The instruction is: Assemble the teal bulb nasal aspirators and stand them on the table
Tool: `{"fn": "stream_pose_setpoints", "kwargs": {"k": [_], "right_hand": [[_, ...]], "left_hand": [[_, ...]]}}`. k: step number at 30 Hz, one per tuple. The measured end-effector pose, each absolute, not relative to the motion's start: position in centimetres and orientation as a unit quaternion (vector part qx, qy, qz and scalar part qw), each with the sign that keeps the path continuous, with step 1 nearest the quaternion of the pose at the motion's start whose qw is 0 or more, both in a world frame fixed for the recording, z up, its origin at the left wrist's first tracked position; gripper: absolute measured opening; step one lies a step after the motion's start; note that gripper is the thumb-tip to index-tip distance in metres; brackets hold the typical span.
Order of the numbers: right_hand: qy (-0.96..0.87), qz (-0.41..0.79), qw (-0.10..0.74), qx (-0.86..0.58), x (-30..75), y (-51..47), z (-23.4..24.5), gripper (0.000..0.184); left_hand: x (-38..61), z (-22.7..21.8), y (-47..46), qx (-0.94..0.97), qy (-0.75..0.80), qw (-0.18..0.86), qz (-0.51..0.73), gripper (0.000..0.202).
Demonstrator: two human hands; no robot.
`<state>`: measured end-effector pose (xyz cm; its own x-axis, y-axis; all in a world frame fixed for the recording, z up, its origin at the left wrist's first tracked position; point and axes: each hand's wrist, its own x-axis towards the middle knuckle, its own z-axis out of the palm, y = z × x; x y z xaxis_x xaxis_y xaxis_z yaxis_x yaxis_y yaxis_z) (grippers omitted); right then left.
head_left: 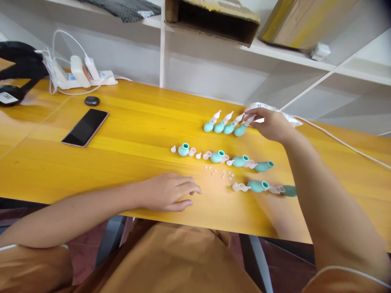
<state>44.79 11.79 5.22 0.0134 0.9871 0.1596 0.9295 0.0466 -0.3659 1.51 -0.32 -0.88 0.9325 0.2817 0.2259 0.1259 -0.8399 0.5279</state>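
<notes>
My right hand (270,122) is at the back of the table, its fingers closed around the pale tip of a teal bulb nasal aspirator (240,130). That aspirator is at the right end of a row of assembled ones, beside another aspirator (229,128). Open-mouthed teal bulbs (240,161) lie nearer to me, with pale nozzle parts (192,151) among them. My left hand (171,193) lies on the table near the front edge, fingers apart and holding nothing. Several small pale discs (224,174) are scattered to its right.
A phone (85,127) and a small black case (92,101) lie on the left of the wooden table (137,134). Behind them is a power strip (105,77) with plugs and cables. A white plastic bag (259,107) is behind my right hand. Shelving holds cardboard boxes (214,18).
</notes>
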Motion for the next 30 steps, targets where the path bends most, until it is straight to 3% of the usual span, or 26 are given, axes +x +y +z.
{"fn": "stream_pose_setpoints", "kwargs": {"k": [5, 14, 19, 23, 30], "right_hand": [[-0.703, 0.077, 0.165, -0.687, 44.1, 11.3, 5.8, 0.035], [-0.707, 0.036, 0.131, -0.694, 43.9, 11.2, 7.1, 0.053], [-0.709, -0.113, 0.088, -0.691, 42.6, 4.6, 9.1, 0.052], [-0.758, -0.179, 0.165, -0.605, 38.5, -3.7, 9.1, 0.039], [-0.812, -0.078, 0.240, -0.526, 31.7, -8.5, 3.4, 0.030]], "left_hand": [[1.4, -0.9, -0.3, 0.949, 0.104, 0.252, 0.158, 0.025], [1.2, -1.2, 0.2, 0.949, 0.084, 0.227, 0.202, 0.022], [0.8, -0.6, 1.2, 0.935, 0.105, 0.211, 0.263, 0.018], [0.4, -0.2, 3.1, 0.897, 0.215, 0.199, 0.332, 0.017], [-0.3, -1.6, 6.9, 0.836, 0.393, 0.166, 0.345, 0.020]]}}
